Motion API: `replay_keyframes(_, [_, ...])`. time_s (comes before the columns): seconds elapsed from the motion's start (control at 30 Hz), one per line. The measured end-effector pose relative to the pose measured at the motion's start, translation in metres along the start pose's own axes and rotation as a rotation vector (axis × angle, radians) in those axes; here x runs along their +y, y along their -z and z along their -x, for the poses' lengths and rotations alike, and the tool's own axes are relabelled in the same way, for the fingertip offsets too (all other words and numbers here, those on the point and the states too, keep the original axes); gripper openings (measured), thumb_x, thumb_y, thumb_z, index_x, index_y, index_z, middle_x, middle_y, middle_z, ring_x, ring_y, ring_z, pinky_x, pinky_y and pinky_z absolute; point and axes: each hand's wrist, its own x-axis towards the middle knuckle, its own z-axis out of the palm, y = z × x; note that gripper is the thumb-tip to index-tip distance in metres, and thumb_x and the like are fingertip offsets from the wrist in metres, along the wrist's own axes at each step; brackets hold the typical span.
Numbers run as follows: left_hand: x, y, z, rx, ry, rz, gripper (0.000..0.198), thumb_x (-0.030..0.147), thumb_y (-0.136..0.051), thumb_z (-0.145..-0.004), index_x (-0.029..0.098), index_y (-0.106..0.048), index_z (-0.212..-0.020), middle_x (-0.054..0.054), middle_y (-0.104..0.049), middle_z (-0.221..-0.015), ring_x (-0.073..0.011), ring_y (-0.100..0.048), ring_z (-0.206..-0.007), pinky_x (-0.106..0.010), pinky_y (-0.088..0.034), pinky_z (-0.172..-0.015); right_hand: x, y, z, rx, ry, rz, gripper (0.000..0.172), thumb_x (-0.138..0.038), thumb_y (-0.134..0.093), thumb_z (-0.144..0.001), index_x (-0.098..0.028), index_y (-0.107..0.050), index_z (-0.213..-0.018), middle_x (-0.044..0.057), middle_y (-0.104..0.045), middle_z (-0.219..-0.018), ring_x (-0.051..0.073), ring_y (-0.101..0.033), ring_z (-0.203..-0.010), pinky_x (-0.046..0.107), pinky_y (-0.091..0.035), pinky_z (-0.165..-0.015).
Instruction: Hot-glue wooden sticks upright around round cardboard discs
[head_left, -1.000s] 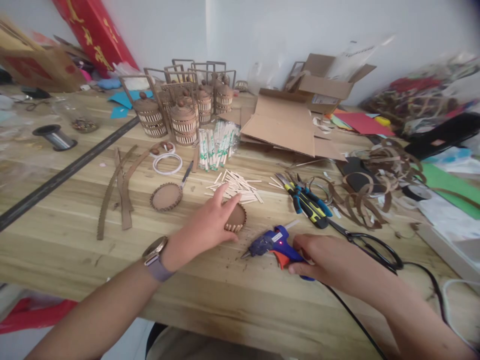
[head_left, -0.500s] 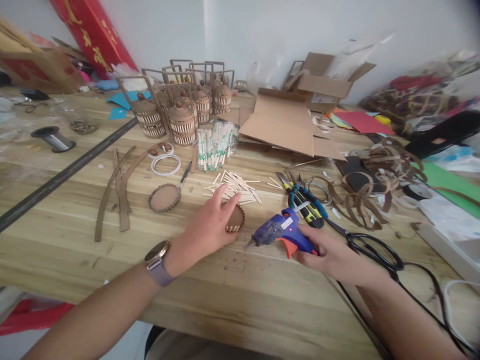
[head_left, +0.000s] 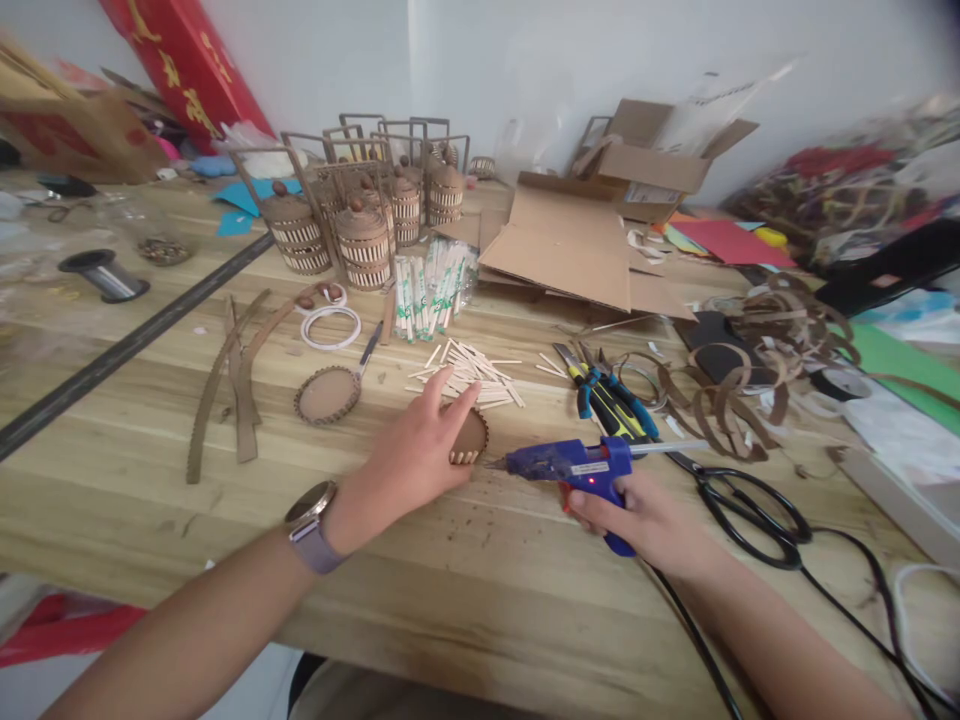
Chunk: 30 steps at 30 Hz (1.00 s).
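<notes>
My left hand (head_left: 409, 450) reaches over a small round cardboard base (head_left: 471, 438), thumb at its near edge and fingers at its far side, holding it against the table. Short pale sticks stand along part of its rim; the hand hides its left part. In my right hand (head_left: 645, 520) is a blue hot glue gun (head_left: 570, 462), fingers closed round its handle. Its nozzle points left, just right of the base, a small gap apart. A clear glue stick (head_left: 671, 447) protrudes from its rear. Beyond my left fingers lies a loose pile of short wooden sticks (head_left: 480, 375).
A second round cardboard base (head_left: 328, 394) lies left, near brown cardboard strips (head_left: 244, 400). Pliers (head_left: 615, 400) and black scissors (head_left: 754, 515) are on the right. Several lidded stick baskets (head_left: 365, 245) stand behind, beside flattened cardboard (head_left: 562, 240). The gun's black cord (head_left: 697, 640) trails nearby.
My right hand has turned the glue gun more level, and its nozzle has come lower, nearer the base. The glue stick now points right. My left hand has barely moved.
</notes>
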Motion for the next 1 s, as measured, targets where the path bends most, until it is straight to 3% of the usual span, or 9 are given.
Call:
replay_keyframes(0.1, [-0.001,-0.001,0.000,0.009,-0.001,-0.008,0.089,0.022,-0.077,-0.071,0.022,-0.029,-0.147,-0.022,-0.020,-0.155,-0.0404,-0.043,-0.135,-0.053,-0.047,-0.103,-0.012,-0.002,0.000,0.018,0.060,0.050,0.041,-0.061,-0.062,-0.078,-0.021,-0.066,-0.085,0.000,-0.061,-0.065,0.014,-0.052,-0.052,0.026,-0.044,-0.046])
replay_keyframes(0.23, [-0.001,-0.002,0.000,0.020,-0.008,-0.005,0.088,0.022,-0.077,-0.071,0.023,-0.030,-0.146,-0.021,-0.022,-0.155,-0.0401,-0.043,-0.135,-0.053,-0.047,-0.104,-0.020,-0.006,-0.001,0.014,0.104,0.090,0.032,-0.052,-0.060,-0.081,-0.021,-0.061,-0.074,0.000,-0.060,-0.066,0.015,-0.053,-0.055,0.027,-0.048,-0.052])
replay_keyframes(0.37, [-0.002,-0.003,0.000,0.028,0.002,0.009,0.088,0.022,-0.076,-0.071,0.025,-0.030,-0.146,-0.019,-0.022,-0.156,-0.0399,-0.043,-0.135,-0.053,-0.047,-0.103,-0.017,-0.010,-0.003,0.067,0.148,0.155,0.027,-0.049,-0.058,-0.082,-0.022,-0.063,-0.079,0.001,-0.063,-0.068,0.018,-0.056,-0.061,0.029,-0.051,-0.058])
replay_keyframes(0.7, [0.000,0.001,-0.001,-0.012,0.001,-0.009,0.090,0.020,-0.077,-0.070,0.019,-0.031,-0.147,-0.023,-0.020,-0.155,-0.0418,-0.040,-0.137,-0.054,-0.044,-0.106,-0.012,-0.016,-0.003,0.081,0.238,0.294,0.034,-0.044,-0.053,-0.087,-0.019,-0.070,-0.104,0.008,-0.076,-0.100,0.027,-0.069,-0.087,0.039,-0.056,-0.081])
replay_keyframes(1.0, [-0.001,-0.002,0.000,0.008,0.000,-0.001,0.091,0.020,-0.076,-0.069,0.025,-0.029,-0.147,-0.020,-0.021,-0.156,-0.0414,-0.042,-0.136,-0.054,-0.048,-0.101,-0.009,-0.019,-0.002,0.100,0.237,0.393,0.034,-0.044,-0.049,-0.089,-0.020,-0.070,-0.103,0.008,-0.077,-0.096,0.027,-0.071,-0.084,0.037,-0.056,-0.075])
